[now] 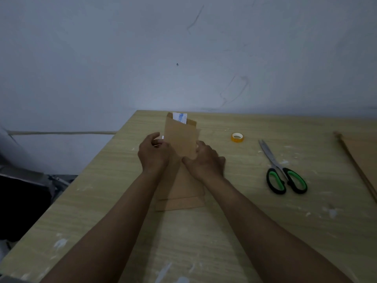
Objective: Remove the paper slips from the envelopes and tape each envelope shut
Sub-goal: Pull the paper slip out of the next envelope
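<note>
A brown envelope (181, 137) stands upright above the table, its mouth up. A white paper slip with blue print (180, 117) sticks out of its top. My right hand (204, 160) grips the envelope's lower right corner. My left hand (154, 152) is curled at the envelope's left edge, beside a small white piece; its hold there is unclear. More brown envelopes (181, 193) lie flat in a stack under my hands.
A roll of yellow tape (237, 137) sits on the wooden table (122, 201) to the right of the envelope. Green-handled scissors (283, 170) lie further right. Brown card sheets (361, 156) rest at the right edge. A wall rises behind.
</note>
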